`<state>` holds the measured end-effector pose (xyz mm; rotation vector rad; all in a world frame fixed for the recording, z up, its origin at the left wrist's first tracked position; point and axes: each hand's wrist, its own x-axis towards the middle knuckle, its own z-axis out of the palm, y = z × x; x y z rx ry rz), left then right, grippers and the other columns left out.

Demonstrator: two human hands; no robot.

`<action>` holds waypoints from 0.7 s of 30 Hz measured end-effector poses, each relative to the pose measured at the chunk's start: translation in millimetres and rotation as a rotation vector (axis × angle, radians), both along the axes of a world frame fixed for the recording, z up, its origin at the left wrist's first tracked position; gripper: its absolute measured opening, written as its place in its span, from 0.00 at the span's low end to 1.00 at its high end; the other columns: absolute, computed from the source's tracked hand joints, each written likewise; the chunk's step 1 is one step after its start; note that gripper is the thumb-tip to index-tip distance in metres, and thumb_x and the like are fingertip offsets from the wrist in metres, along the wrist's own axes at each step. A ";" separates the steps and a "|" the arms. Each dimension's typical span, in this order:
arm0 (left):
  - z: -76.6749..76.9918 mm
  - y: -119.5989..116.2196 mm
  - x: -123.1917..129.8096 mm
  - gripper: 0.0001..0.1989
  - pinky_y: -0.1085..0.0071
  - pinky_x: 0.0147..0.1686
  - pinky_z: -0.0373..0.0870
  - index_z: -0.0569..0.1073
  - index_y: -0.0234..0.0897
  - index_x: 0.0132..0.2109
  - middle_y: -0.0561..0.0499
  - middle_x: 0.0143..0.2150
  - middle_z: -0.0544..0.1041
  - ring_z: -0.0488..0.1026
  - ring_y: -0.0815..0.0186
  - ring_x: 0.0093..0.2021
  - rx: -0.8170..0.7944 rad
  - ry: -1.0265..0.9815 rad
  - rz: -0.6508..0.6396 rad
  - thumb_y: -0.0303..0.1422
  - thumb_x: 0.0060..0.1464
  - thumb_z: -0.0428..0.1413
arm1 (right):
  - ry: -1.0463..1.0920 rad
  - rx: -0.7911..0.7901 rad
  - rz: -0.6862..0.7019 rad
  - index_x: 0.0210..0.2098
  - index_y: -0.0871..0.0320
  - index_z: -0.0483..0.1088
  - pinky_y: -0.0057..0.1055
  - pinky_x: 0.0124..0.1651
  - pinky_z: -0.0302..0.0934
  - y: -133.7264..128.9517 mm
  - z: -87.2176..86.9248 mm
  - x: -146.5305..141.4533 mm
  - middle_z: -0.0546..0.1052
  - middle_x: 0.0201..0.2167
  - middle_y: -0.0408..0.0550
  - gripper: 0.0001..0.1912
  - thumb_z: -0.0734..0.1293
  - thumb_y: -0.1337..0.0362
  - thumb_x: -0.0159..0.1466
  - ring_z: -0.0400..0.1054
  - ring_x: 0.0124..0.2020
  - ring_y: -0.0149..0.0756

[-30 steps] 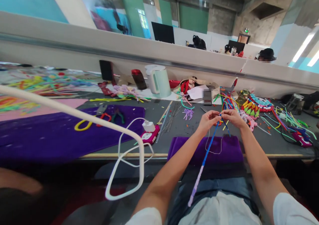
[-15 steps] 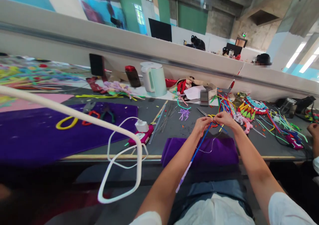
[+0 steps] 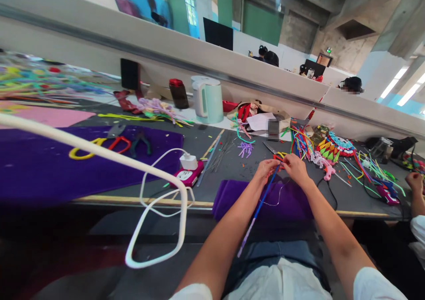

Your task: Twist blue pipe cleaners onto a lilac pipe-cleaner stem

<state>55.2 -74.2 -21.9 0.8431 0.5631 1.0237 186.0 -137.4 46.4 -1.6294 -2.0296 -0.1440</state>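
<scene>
The long, slim blue-and-lilac stick [image 3: 261, 202] is pinched at its blue end between left [image 3: 264, 170] and right hand [image 3: 297, 170] fingertips, leaving its lilac end free.

both arms reach forward from the body, bare below the upper arms, and angle in toward each other. the left forearm [image 3: 226, 229] slants up to the left hand [image 3: 265, 170], its fingers bent and drawn together. the right forearm [image 3: 335, 224] slants up to the right hand [image 3: 295, 169], fingers curled in a pinch. the fingertips of both hands meet closely, backs of the hands partly upward.
</scene>
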 end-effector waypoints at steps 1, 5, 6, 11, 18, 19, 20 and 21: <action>-0.2 -0.2 0.2 0.13 0.69 0.32 0.69 0.76 0.30 0.29 0.47 0.24 0.76 0.73 0.67 0.25 0.018 -0.004 0.021 0.35 0.35 0.65 | -0.051 0.014 -0.003 0.34 0.55 0.69 0.28 0.36 0.56 -4.3 -0.4 -2.3 0.71 0.34 0.48 0.06 0.61 0.64 0.61 0.64 0.37 0.36; -0.2 -0.5 0.2 0.13 0.70 0.31 0.68 0.75 0.30 0.29 0.48 0.24 0.76 0.73 0.67 0.25 0.045 -0.004 0.086 0.35 0.35 0.64 | -0.191 0.039 -0.071 0.34 0.55 0.71 0.31 0.36 0.58 -16.2 -3.9 -8.4 0.69 0.37 0.53 0.10 0.58 0.63 0.64 0.61 0.41 0.40; -0.3 -0.4 0.1 0.13 0.70 0.31 0.68 0.75 0.30 0.29 0.48 0.24 0.76 0.73 0.67 0.24 0.044 -0.004 0.096 0.35 0.35 0.64 | -0.213 0.048 -0.094 0.34 0.55 0.71 0.31 0.35 0.58 -17.7 -5.4 -9.4 0.69 0.37 0.54 0.10 0.58 0.63 0.64 0.61 0.41 0.41; -1.0 2.1 -1.0 0.13 0.70 0.30 0.68 0.75 0.31 0.28 0.50 0.22 0.75 0.71 0.69 0.23 0.024 -0.009 0.136 0.35 0.34 0.65 | -0.212 0.042 -0.174 0.31 0.57 0.73 0.31 0.35 0.60 -19.9 -17.1 -11.8 0.70 0.39 0.55 0.10 0.60 0.64 0.63 0.61 0.42 0.42; -0.9 5.9 -1.8 0.12 0.72 0.26 0.65 0.75 0.32 0.27 0.51 0.20 0.74 0.69 0.70 0.21 0.000 0.010 0.151 0.35 0.33 0.65 | 0.259 -0.115 -0.007 0.25 0.57 0.75 0.35 0.48 0.59 -9.9 -29.3 -8.9 0.71 0.45 0.52 0.07 0.66 0.64 0.57 0.64 0.49 0.41; -0.8 5.8 -1.9 0.12 0.72 0.26 0.64 0.75 0.32 0.27 0.51 0.20 0.73 0.69 0.70 0.21 0.000 0.012 0.152 0.34 0.32 0.65 | 0.363 -0.136 0.025 0.25 0.57 0.75 0.35 0.49 0.59 -8.0 -29.2 -8.0 0.72 0.45 0.52 0.07 0.66 0.63 0.56 0.64 0.50 0.41; -0.6 5.6 -2.0 0.12 0.72 0.26 0.64 0.75 0.32 0.27 0.52 0.20 0.73 0.68 0.70 0.21 0.002 0.013 0.152 0.34 0.32 0.65 | 0.462 -0.157 0.056 0.25 0.57 0.75 0.35 0.49 0.58 -6.5 -28.6 -7.0 0.72 0.44 0.53 0.07 0.66 0.63 0.56 0.64 0.50 0.41; -0.5 5.3 -2.1 0.12 0.72 0.26 0.64 0.75 0.32 0.26 0.52 0.20 0.73 0.68 0.70 0.21 0.003 0.014 0.151 0.34 0.32 0.65 | 0.551 -0.175 0.081 0.25 0.57 0.76 0.35 0.50 0.58 -5.7 -27.8 -6.0 0.73 0.43 0.52 0.07 0.66 0.62 0.56 0.64 0.51 0.41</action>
